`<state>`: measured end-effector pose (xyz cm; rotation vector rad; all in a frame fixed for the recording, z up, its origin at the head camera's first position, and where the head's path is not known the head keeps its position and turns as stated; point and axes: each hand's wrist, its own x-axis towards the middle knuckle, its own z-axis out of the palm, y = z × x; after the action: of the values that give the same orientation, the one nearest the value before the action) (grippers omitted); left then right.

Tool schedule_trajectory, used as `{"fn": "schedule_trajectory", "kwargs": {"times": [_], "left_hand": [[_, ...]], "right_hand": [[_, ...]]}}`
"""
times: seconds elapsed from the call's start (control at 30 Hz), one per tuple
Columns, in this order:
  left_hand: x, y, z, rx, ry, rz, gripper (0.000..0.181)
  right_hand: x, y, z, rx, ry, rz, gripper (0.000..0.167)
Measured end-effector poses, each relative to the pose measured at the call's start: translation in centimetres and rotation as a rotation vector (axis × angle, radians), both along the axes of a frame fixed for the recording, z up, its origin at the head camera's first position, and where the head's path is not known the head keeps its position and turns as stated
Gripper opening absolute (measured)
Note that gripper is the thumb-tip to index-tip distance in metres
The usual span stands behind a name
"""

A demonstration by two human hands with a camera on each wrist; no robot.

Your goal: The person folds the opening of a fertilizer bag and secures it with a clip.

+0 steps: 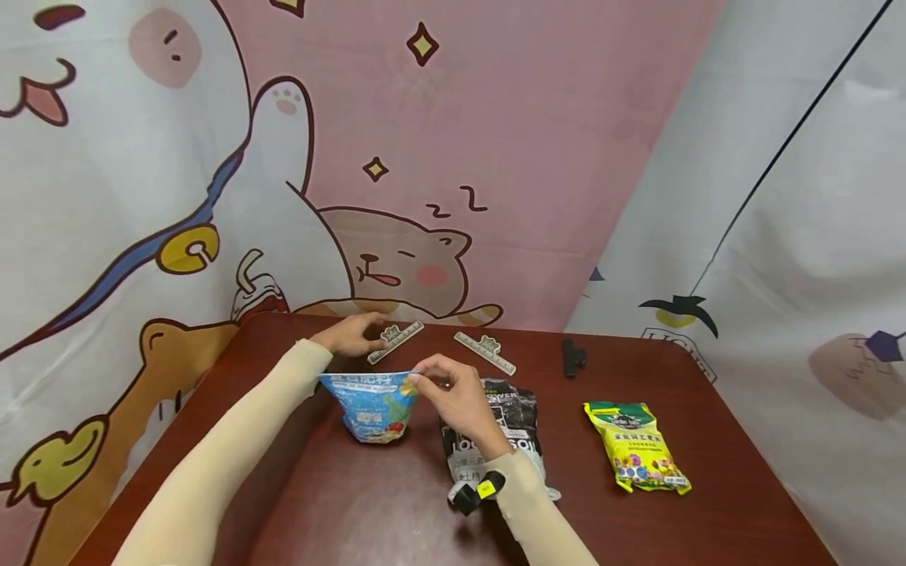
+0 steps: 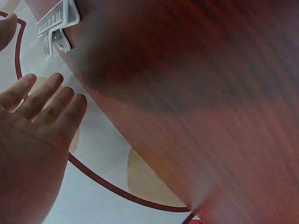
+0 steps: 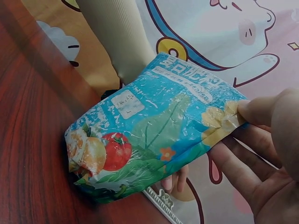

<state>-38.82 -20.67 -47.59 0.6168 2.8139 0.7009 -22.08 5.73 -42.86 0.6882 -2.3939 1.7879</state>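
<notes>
A blue plastic bag (image 1: 371, 409) printed with vegetables stands upright on the table. My right hand (image 1: 456, 397) pinches its upper right corner; in the right wrist view, the thumb and fingers of this hand (image 3: 266, 149) hold the yellow flower print. Behind the bag, my left hand (image 1: 351, 334) reaches toward a white clip with a keyboard pattern (image 1: 396, 342). The left wrist view has the left hand's fingers (image 2: 49, 100) extended and apart from the clip (image 2: 58, 23), with nothing held.
Another keyboard-patterned clip (image 1: 485, 352) and a black clip (image 1: 572, 358) lie along the back of the table (image 1: 340, 511). A black-and-white soil bag (image 1: 520, 424) lies partly beneath my right forearm. Farther right is a yellow-green bag (image 1: 635, 448). A cartoon cloth (image 1: 495, 141) hangs behind.
</notes>
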Motion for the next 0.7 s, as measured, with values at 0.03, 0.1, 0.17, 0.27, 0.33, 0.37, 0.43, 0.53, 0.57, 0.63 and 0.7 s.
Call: {"fn": "schedule_trajectory", "kwargs": {"times": [0.03,0.1,0.17,0.27,0.33,0.37,0.43,0.53,0.57,0.63,0.7], "left_hand": [[-0.2,0.2,0.0,-0.005,0.004,-0.001,0.075],[-0.5,0.8,0.2,-0.013,0.017,-0.024,0.073],[-0.7,1.4,0.3,-0.026,0.035,-0.055,0.070],[-0.9,1.9,0.3,-0.051,0.063,-0.112,0.063],[-1.0,2.0,0.2,-0.070,0.086,-0.136,0.059],[-1.0,2.1,0.1,-0.080,0.100,-0.147,0.058],[-1.1,2.1,-0.1,-0.085,0.118,-0.155,0.055],[-1.2,2.1,-0.4,-0.084,0.143,-0.160,0.052],[-1.2,2.1,-0.5,-0.080,0.147,-0.158,0.051],[-1.3,2.1,-0.7,-0.074,0.152,-0.151,0.050],[-1.3,2.1,-0.7,-0.078,0.158,-0.142,0.050]], "right_hand": [[0.2,0.0,0.3,0.002,-0.001,-0.006,0.005],[0.6,-0.1,1.0,0.000,-0.006,-0.019,0.004],[0.8,-0.1,1.3,0.000,-0.008,-0.027,0.004],[0.9,-0.1,1.3,-0.002,-0.009,-0.026,0.004],[1.0,-0.1,1.4,0.000,-0.004,-0.022,0.004],[1.0,-0.2,1.4,0.001,-0.001,-0.021,0.004],[1.1,-0.2,1.5,0.001,0.001,-0.017,0.004],[0.9,-0.2,1.4,0.001,0.003,-0.014,0.004],[0.8,-0.2,1.2,0.004,0.002,-0.013,0.004],[0.5,-0.2,0.7,0.012,0.001,-0.011,0.004],[0.0,-0.2,0.0,0.014,0.004,-0.007,0.006]]}}
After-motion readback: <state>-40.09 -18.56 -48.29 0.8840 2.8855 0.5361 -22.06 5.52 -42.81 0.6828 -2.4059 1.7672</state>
